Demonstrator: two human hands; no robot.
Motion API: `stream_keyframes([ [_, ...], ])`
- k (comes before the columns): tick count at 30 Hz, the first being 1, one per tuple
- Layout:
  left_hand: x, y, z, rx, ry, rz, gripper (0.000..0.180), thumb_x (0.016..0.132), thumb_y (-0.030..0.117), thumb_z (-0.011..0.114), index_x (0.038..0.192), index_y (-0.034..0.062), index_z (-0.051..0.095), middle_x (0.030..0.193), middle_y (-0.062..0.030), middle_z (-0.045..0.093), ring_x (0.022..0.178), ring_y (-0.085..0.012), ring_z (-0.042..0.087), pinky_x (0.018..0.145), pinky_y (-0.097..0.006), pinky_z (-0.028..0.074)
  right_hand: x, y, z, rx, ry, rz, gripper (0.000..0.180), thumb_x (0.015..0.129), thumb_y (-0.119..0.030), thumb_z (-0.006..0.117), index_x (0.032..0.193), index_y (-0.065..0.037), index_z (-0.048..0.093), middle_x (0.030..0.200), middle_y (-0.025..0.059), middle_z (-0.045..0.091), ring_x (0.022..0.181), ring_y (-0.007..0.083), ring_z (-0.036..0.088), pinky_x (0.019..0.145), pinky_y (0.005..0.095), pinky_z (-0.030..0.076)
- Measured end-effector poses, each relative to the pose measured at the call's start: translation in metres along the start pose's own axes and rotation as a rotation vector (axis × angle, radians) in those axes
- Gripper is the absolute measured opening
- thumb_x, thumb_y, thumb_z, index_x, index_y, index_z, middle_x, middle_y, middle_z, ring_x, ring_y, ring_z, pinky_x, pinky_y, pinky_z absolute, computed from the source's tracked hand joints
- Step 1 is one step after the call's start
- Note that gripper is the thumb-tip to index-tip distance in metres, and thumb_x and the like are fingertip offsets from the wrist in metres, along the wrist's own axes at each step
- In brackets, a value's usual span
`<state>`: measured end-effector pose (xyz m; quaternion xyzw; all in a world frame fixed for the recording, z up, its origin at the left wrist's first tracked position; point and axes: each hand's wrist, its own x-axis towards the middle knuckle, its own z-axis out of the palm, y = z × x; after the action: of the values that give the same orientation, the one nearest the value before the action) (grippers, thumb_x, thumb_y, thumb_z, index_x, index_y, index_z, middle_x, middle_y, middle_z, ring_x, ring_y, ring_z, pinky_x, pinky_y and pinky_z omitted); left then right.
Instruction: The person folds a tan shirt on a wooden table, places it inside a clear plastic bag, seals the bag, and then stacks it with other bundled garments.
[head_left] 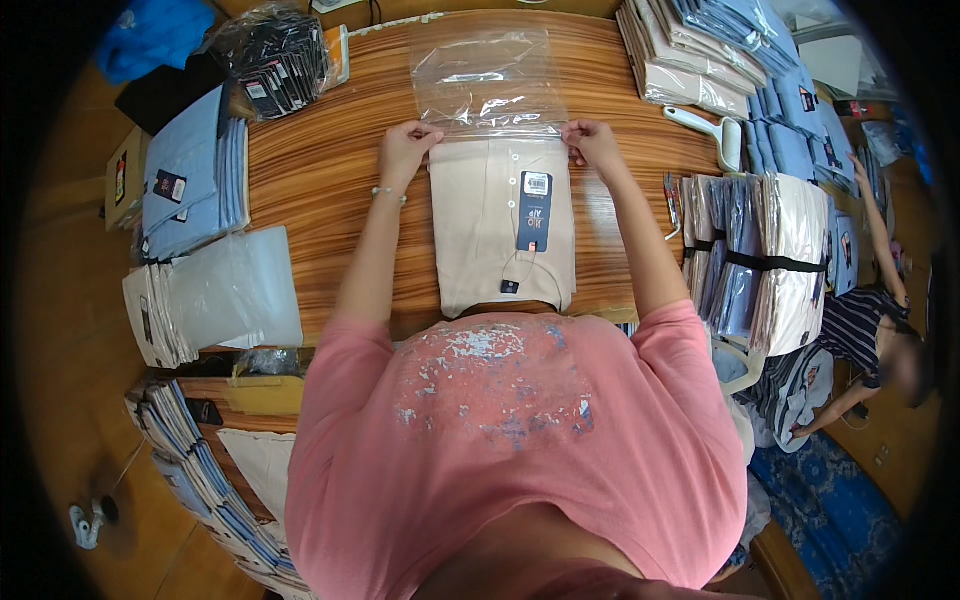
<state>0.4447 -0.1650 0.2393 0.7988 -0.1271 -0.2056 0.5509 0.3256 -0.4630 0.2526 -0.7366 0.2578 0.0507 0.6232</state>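
A folded beige shirt (470,220) lies in front of me, its collar toward my body. A dark blue hang tag (534,210) with a white label rests on it, beside a row of small buttons. From the shirt's far edge a clear plastic bag (488,85) stretches flat away from me. My left hand (408,148) pinches the bag's edge at the shirt's far left corner. Opposite it, my right hand (592,146) is closed on the bag's edge at the far right corner. How far the shirt sits inside the bag is hard to see.
Blue shirts (185,170) and clear bags (235,290) are stacked at left; black packets (275,65) stand behind. At right lie a lint roller (715,135), strapped bagged shirts (760,260) and more piles (690,60). Another person (860,330) works at far right.
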Motion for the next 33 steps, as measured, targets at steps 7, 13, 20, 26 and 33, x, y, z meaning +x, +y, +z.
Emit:
stream_keyframes([
  [7, -0.002, -0.005, -0.006, -0.202, -0.162, -0.19, 0.015, 0.08, 0.012, 0.068, 0.092, 0.0018, 0.064, 0.074, 0.0017, 0.063, 0.054, -0.0026, 0.047, 0.047, -0.016, 0.035, 0.005, 0.001, -0.002, -0.035, -0.124, 0.106, 0.012, 0.078, -0.013, 0.068, 0.084, -0.003, 0.065, 0.064, -0.0012, 0.056, 0.052, 0.0061, 0.047, 0.043, 0.0209, 0.036],
  [13, 0.003, -0.019, -0.017, -0.217, -0.133, -0.124, 0.014, 0.082, 0.014, 0.067, 0.088, 0.0027, 0.061, 0.07, 0.0019, 0.06, 0.054, -0.0032, 0.048, 0.047, -0.016, 0.036, 0.022, -0.005, -0.006, -0.092, -0.313, 0.178, 0.011, 0.08, -0.019, 0.068, 0.086, -0.01, 0.067, 0.058, -0.0047, 0.053, 0.043, 0.0035, 0.036, 0.038, 0.0195, 0.025],
  [20, -0.006, 0.012, -0.015, -0.218, -0.235, -0.33, 0.019, 0.075, 0.009, 0.073, 0.088, 0.0038, 0.06, 0.067, 0.0015, 0.059, 0.053, -0.0037, 0.048, 0.047, -0.019, 0.038, 0.023, -0.005, -0.023, -0.103, -0.357, 0.249, 0.017, 0.078, -0.02, 0.07, 0.088, -0.007, 0.068, 0.058, -0.0046, 0.053, 0.043, 0.0036, 0.035, 0.038, 0.0197, 0.025],
  [26, -0.009, -0.001, -0.012, -0.168, -0.315, -0.193, 0.033, 0.073, 0.005, 0.073, 0.102, 0.0028, 0.059, 0.087, -0.0014, 0.064, 0.055, -0.0024, 0.047, 0.049, -0.017, 0.038, 0.033, 0.011, -0.019, -0.151, -0.395, 0.032, 0.019, 0.076, -0.013, 0.071, 0.093, -0.005, 0.068, 0.071, -0.0004, 0.062, 0.056, 0.0043, 0.049, 0.043, 0.0184, 0.032],
  [33, -0.015, 0.001, -0.007, -0.182, -0.332, -0.212, 0.048, 0.075, 0.008, 0.071, 0.118, 0.0027, 0.051, 0.093, -0.0015, 0.064, 0.057, -0.0021, 0.047, 0.049, -0.017, 0.038, 0.048, 0.032, -0.025, -0.068, -0.41, -0.001, 0.018, 0.075, -0.009, 0.072, 0.091, -0.005, 0.067, 0.077, 0.0007, 0.065, 0.058, 0.0037, 0.051, 0.044, 0.0177, 0.033],
])
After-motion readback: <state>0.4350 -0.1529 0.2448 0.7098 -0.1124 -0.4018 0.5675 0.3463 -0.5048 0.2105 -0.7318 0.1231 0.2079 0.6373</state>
